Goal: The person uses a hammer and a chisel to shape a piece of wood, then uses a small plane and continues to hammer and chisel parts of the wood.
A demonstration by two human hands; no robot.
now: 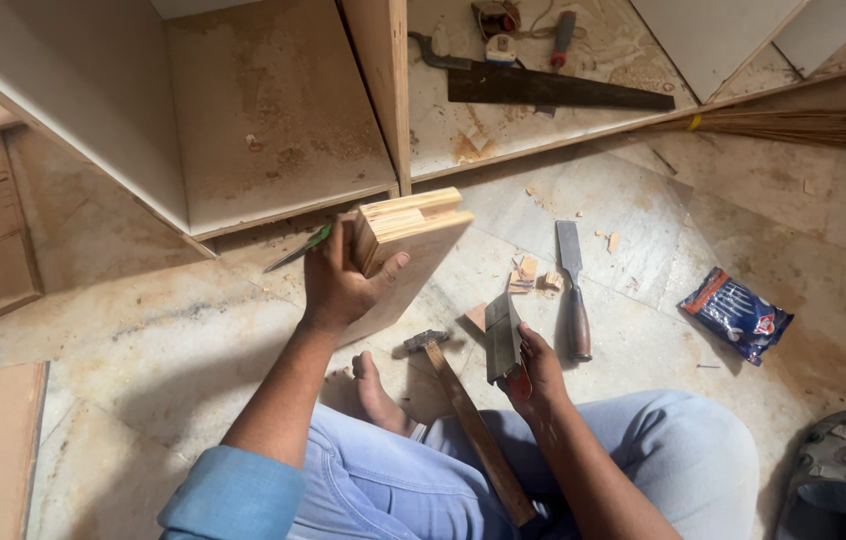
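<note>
Marble floor (193,330); L hand (338,285) w/ wood block (408,235), R hand (538,375) w/ chisel (503,340)

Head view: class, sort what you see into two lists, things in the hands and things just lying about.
In hand:
left hand: wooden block, green pencil
right hand: small saw

Lying about:
hammer
chisel
handsaw
broom
blue packet

The marble floor (173,340) carries a chisel (572,285), hammer (468,420), wood offcuts (528,272), blue packet (736,313) and broom (803,127).
</note>
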